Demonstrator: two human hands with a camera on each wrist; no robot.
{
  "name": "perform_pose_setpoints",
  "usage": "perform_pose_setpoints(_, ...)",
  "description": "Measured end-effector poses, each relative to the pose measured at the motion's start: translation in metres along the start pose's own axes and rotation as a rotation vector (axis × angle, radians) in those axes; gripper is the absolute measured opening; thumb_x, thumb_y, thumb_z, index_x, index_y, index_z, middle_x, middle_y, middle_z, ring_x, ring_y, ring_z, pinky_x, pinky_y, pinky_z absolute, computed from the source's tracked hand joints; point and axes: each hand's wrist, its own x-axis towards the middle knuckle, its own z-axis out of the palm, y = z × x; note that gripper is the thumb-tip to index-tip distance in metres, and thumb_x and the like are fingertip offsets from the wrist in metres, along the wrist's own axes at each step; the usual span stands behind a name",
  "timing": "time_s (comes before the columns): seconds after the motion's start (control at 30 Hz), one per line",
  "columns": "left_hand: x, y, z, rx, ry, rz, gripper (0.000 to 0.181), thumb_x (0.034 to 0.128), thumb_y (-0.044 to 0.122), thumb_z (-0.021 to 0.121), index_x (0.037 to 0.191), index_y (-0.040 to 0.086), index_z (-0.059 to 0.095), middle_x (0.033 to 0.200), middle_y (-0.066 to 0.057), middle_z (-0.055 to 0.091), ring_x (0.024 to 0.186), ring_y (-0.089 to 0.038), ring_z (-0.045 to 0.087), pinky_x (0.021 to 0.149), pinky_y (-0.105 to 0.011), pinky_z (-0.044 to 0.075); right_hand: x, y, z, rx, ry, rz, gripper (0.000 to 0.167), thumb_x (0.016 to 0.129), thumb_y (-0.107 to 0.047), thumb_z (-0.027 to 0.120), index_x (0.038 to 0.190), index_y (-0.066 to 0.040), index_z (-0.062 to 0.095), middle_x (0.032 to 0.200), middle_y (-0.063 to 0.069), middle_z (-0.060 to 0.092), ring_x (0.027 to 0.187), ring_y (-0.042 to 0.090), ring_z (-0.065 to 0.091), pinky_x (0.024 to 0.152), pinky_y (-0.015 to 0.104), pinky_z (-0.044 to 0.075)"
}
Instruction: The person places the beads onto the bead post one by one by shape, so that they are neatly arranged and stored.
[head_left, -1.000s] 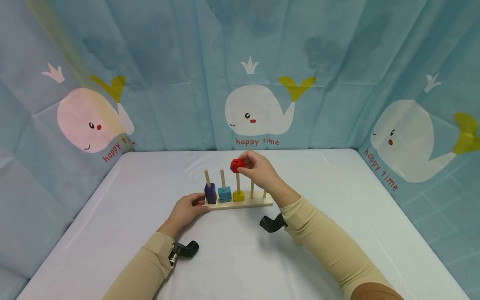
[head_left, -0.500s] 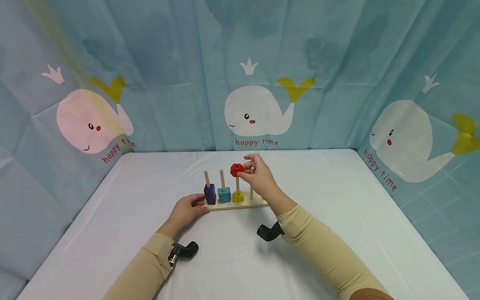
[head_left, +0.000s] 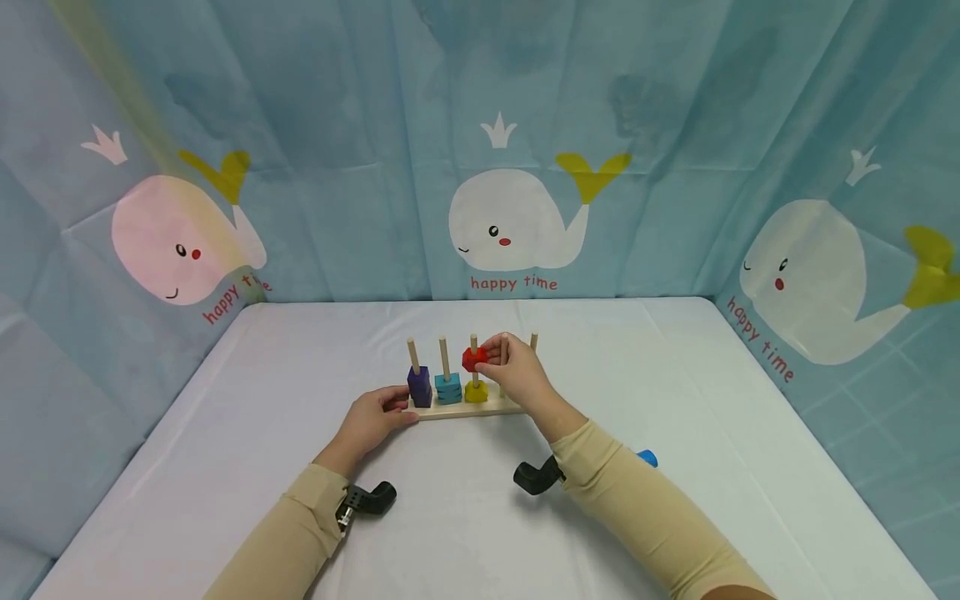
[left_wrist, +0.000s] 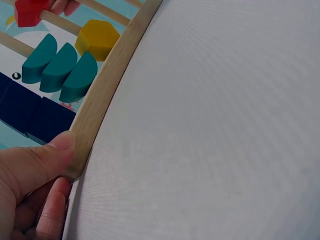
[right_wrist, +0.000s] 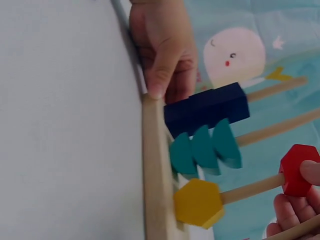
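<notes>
A wooden peg board with several upright pegs stands on the table. My left hand holds its left end, the thumb on the front edge and the fingers behind. On the third peg, my right hand pinches a red hexagonal block between thumb and fingers. The peg's tip shows above this block. Below, apart from it, a yellow hexagonal block sits at the peg's foot. Teal half-round blocks are stacked on the second peg, dark blue blocks on the first. My right hand partly hides the fourth peg.
A white cloth covers the table. A blue object peeks out from behind my right sleeve, mostly hidden. Behind the table hangs a light blue curtain with whale prints.
My right hand has lowered the red block from the top of the third peg to partway down it. The blue object has come into view beside my right sleeve. My left hand stays put.
</notes>
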Motion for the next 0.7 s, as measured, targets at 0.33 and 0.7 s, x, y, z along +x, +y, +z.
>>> perform_pose_setpoints(0.33, -0.001, 0.002, 0.000, 0.010, 0.005, 0.016, 0.058, 0.0733, 0.028, 0.077, 0.123, 0.006, 0.057, 0.105, -0.007, 0.065, 0.095, -0.018, 0.058, 0.086, -0.039, 0.045, 0.002, 0.021, 0.007, -0.045, 0.013, 0.040, 0.021, 0.081, -0.011, 0.070, 0.097, -0.007, 0.058, 0.094, 0.007, 0.063, 0.087, 0.021, 0.056, 0.082, 0.033, 0.047)
perform_pose_setpoints(0.7, 0.000, -0.001, 0.001, 0.014, 0.002, -0.001, 0.057, 0.0737, 0.027, 0.076, 0.124, 0.007, 0.057, 0.110, -0.009, 0.064, 0.098, -0.020, 0.059, 0.087, -0.039, 0.045, 0.000, 0.032, 0.013, -0.087, 0.015, 0.069, 0.020, 0.081, -0.010, 0.070, 0.096, -0.008, 0.056, 0.093, 0.006, 0.062, 0.088, 0.020, 0.056, 0.081, 0.033, 0.047)
